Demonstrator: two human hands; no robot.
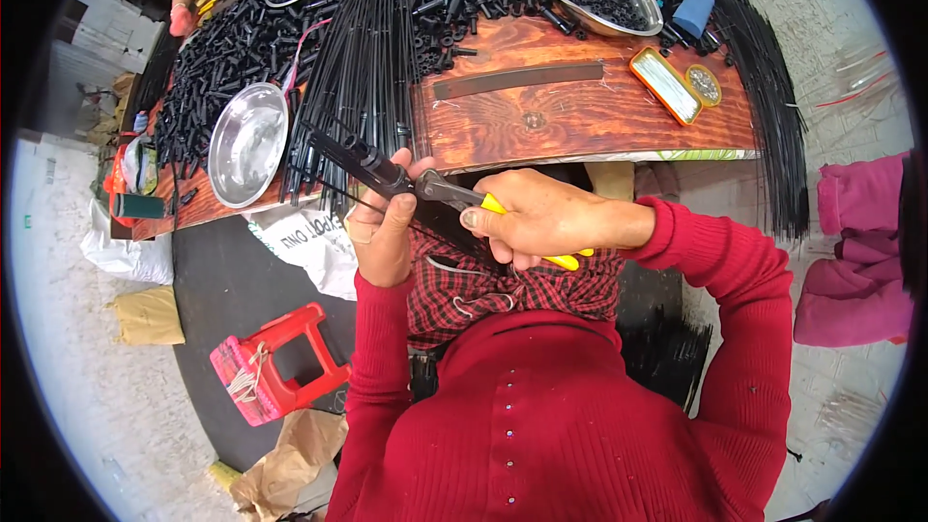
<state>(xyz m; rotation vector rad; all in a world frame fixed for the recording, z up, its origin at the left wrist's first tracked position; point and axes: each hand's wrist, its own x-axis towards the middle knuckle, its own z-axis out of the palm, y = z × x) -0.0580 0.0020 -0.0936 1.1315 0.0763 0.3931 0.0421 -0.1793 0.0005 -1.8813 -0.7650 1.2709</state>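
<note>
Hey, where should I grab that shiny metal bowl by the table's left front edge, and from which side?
Probably by the near rim of the metal bowl, with the left hand coming from your body's side. That part of its round rim lies by the wooden table's edge, while black tubular parts crowd its left and thin black rods lie close on its right.

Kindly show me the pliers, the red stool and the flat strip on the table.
Pliers (450, 191), head view: on their metal end.
Red stool (309, 391), head view: on its frame.
Flat strip (518, 80), head view: on its middle.
</note>
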